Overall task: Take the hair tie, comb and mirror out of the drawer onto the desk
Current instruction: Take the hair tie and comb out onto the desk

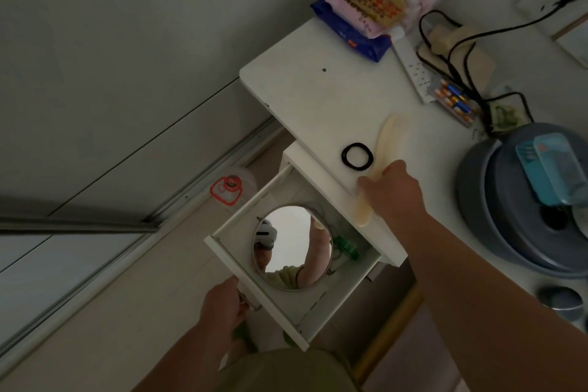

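A black hair tie [357, 156] lies flat on the white desk [311, 95] near its front edge. Just right of it rests a long cream comb [386, 143], its near end sticking out over the desk edge. My right hand [393, 192] is over the comb's middle with fingers curled on it. A round mirror [292, 247] lies face up inside the open white drawer [254, 293] below the desk. My left hand [224, 305] grips the metal handle on the drawer front.
Snack packets [356, 25], a power strip [413, 68] with black cables, and a box of batteries [455, 102] sit at the desk's back. A grey round appliance [515, 210] stands to the right. A green item [345, 247] lies in the drawer beside the mirror.
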